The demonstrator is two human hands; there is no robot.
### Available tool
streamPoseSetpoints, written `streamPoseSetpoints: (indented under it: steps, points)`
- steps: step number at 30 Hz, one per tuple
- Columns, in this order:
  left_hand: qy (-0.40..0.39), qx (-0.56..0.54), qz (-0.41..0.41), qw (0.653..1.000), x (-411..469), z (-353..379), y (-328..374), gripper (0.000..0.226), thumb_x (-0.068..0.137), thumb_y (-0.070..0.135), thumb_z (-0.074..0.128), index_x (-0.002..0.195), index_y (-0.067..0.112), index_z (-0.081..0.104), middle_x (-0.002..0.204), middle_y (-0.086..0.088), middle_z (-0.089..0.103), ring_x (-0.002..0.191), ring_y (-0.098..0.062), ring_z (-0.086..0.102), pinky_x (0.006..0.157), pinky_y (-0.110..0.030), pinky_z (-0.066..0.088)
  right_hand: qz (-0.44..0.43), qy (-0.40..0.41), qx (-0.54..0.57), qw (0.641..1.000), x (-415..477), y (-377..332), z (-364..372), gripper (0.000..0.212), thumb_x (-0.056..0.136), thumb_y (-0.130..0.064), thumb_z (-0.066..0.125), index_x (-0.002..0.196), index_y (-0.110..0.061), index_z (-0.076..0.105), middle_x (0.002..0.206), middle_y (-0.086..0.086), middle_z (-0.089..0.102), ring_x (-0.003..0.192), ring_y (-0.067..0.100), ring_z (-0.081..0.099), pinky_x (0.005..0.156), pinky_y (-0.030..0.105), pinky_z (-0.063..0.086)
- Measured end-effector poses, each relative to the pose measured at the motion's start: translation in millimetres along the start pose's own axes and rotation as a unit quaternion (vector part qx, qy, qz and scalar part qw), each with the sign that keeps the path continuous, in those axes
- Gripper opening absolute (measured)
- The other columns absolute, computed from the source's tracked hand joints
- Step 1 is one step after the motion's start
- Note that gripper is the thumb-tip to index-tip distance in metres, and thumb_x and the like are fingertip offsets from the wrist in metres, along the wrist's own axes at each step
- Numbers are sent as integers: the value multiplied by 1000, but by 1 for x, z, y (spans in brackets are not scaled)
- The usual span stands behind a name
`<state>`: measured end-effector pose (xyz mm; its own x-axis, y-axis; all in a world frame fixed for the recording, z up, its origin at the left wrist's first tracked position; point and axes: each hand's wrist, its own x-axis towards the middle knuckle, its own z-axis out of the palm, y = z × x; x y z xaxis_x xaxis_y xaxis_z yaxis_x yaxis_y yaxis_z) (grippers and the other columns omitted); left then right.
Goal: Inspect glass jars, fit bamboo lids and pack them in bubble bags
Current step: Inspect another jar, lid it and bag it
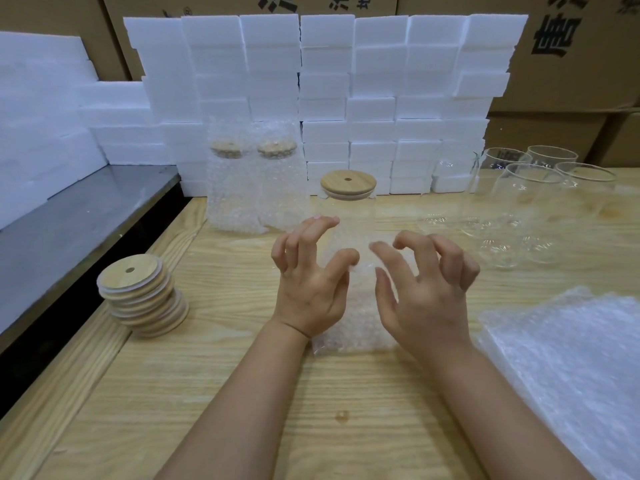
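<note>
A clear glass jar (348, 211) with a bamboo lid (348, 183) stands upright mid-table. In front of it a bubble bag (356, 323) lies toward me, its far end raised at the jar's base. My left hand (311, 289) and my right hand (426, 296) flank that end, fingers curled like claws. Their thumbs and fingertips pinch the bag's mouth from each side. Two lidded jars in bubble bags (254, 188) stand behind on the left. Several empty jars (530, 202) stand at the right.
A stack of bamboo lids (142, 296) sits at the table's left edge, next to a grey metal surface (69, 216). A pile of bubble bags (571, 358) lies at the right. White foam blocks (325, 98) and cardboard boxes (571, 64) wall the back.
</note>
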<state>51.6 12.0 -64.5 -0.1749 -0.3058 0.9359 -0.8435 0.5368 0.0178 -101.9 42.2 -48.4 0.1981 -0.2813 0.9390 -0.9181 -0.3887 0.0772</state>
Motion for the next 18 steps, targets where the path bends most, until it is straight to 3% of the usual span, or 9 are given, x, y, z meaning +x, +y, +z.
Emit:
streamPoseSetpoints:
  steps: [3,8,11,14,16,18]
  points:
    - [-3,-1,-8,1000,0,0,0,15,82,16,46,92,27,47,128,-4,39,121,-27,39,98,-40,23,-36,-15,-21,999,-2,0,0,10,75,-11,66,80,-18,72,94,8,66,101,24,43,81,39,26]
    - [-16,5,-38,999,1,-3,0,14,78,18,48,87,15,59,122,-7,52,120,-26,42,97,-41,24,-67,-88,36,993,0,-4,-6,11,75,-22,56,71,-14,62,98,2,70,96,25,62,88,40,26]
    - [-30,5,-46,998,2,-4,0,18,76,17,48,78,10,64,113,-13,62,118,-25,44,94,-41,25,3,-139,75,987,5,-9,-8,24,78,-31,52,64,-13,60,115,9,68,108,31,61,93,42,24]
    - [-36,-6,-69,997,2,-5,-1,20,77,18,46,78,9,63,112,-12,63,117,-24,44,95,-41,24,102,-102,179,973,16,-12,-12,30,83,-31,51,66,-9,63,117,11,66,111,31,57,95,40,28]
    - [-39,-10,-83,996,2,-5,-1,21,78,19,45,78,8,63,112,-13,62,117,-24,43,96,-40,23,177,-44,232,956,30,-12,-10,24,86,-26,53,80,-6,65,111,9,64,107,28,55,94,33,33]
    - [-38,-9,-89,995,1,-5,0,22,78,20,45,79,8,63,113,-13,62,117,-25,43,96,-40,23,272,-44,272,922,51,-7,-4,25,87,-27,62,106,-11,62,114,4,55,111,24,48,94,20,31]
